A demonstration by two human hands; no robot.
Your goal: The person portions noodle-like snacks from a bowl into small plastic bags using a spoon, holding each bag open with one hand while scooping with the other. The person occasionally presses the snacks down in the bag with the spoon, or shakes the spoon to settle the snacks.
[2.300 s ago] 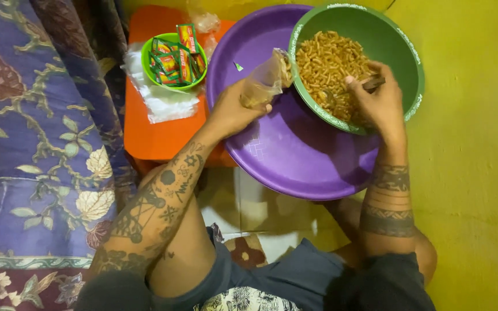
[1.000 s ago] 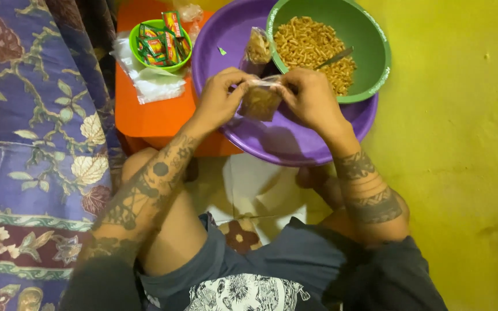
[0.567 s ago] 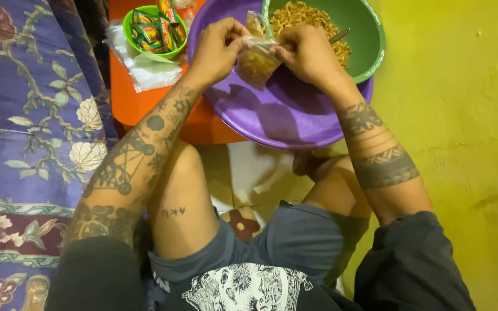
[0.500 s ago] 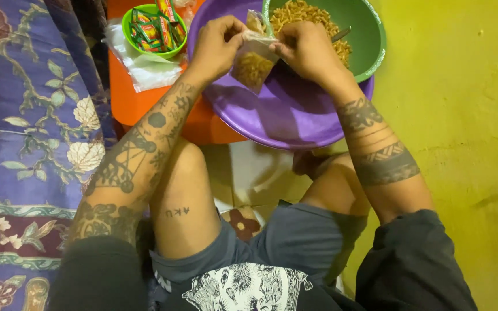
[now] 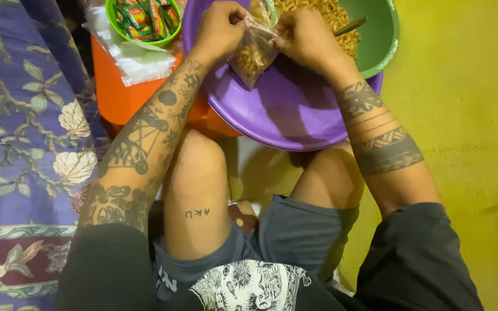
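Purple basin [image 5: 283, 109] rests over the knees; above it left hand [image 5: 221, 30] and right hand [image 5: 302, 35] pinch the mouth of a small clear bag [image 5: 253, 53] of brown noodles, fingers pressed on plastic; beyond, green bowl [image 5: 378, 40] of noodles; small green cup [image 5: 142, 20] of red-green sachets on orange stool [image 5: 116, 95]; versus half a second ago, bag hangs lower.

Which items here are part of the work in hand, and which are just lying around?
In use:
small clear bag of noodles, held by left hand and right hand
green bowl of noodles
purple basin

Lying about:
small green bowl of sachets
orange stool
floral cloth
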